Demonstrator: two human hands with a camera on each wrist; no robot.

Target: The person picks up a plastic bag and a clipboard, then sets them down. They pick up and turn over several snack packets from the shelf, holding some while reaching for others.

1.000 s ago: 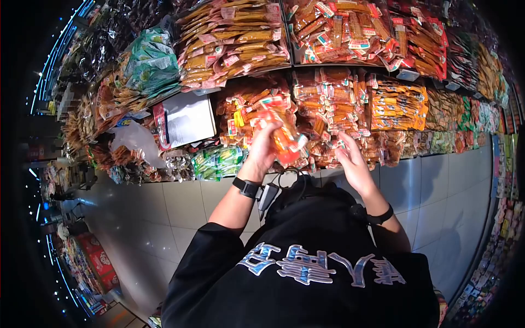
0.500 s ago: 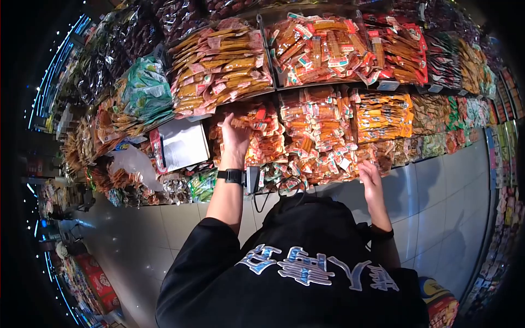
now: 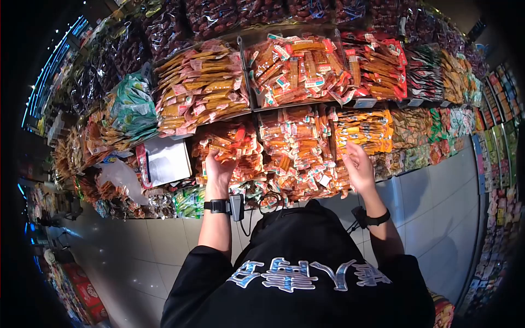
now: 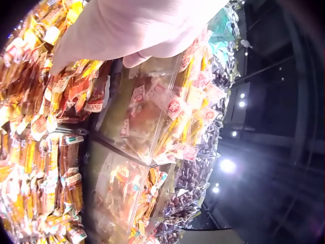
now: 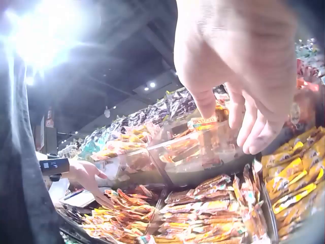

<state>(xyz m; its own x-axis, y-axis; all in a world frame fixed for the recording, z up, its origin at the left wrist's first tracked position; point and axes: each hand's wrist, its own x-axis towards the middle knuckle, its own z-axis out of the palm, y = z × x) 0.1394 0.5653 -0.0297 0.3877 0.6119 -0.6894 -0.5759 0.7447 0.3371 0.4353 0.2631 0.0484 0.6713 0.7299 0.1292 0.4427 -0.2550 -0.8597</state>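
Note:
The left hand [image 3: 219,170] touches the red-orange snack packets [image 3: 243,156] in the lower-row bin right of the white notepad. In the right wrist view, the left hand [image 5: 87,177] lies with extended fingers on those packets [image 5: 119,216]. The left wrist view shows this hand [image 4: 132,30] from behind; part of what lies under it is hidden. The right hand [image 3: 360,170] is raised in front of the yellow packets [image 3: 363,131], fingers loosely bent. In the right wrist view, the right hand [image 5: 244,66] hangs with fingers pointing down and holds nothing visible.
An upper row of bins with clear front panels [image 5: 177,157] stands above the lower row. A white notepad with a pen [image 3: 168,159] and a pale plastic bag [image 3: 123,177] lie at the left. Tiled floor [image 3: 175,238] runs below the display.
The left hand carried red packets to the lower-left bin and now shows none gripped. The right hand moved from above the central packets to the right, then rose. The head view shifted.

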